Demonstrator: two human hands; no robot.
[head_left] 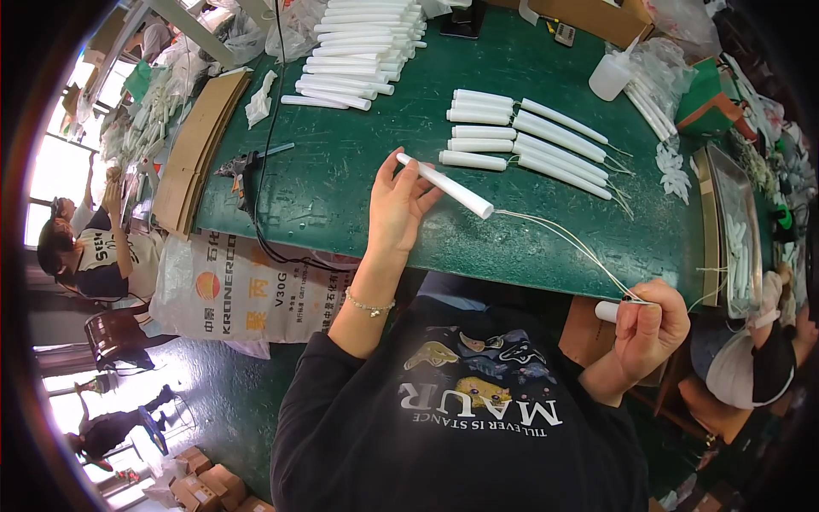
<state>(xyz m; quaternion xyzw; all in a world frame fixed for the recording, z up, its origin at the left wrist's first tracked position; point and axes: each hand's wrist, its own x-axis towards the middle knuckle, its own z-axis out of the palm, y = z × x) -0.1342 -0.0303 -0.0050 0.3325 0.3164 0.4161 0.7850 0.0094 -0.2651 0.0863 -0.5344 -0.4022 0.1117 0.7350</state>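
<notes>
Tabletop lies bare around left hand pinching white tube; right hand clasps white cylinder by near edge.

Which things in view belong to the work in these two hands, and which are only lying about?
Seemingly part of the job:
tapered white stick, in the left hand
short white cylinder, in the right hand
thin pale strings between them
smooth white sticks in rows

Apparently lying about:
flat brown cardboard sheets
crumpled white scrap
white plastic squeeze bottle
</notes>
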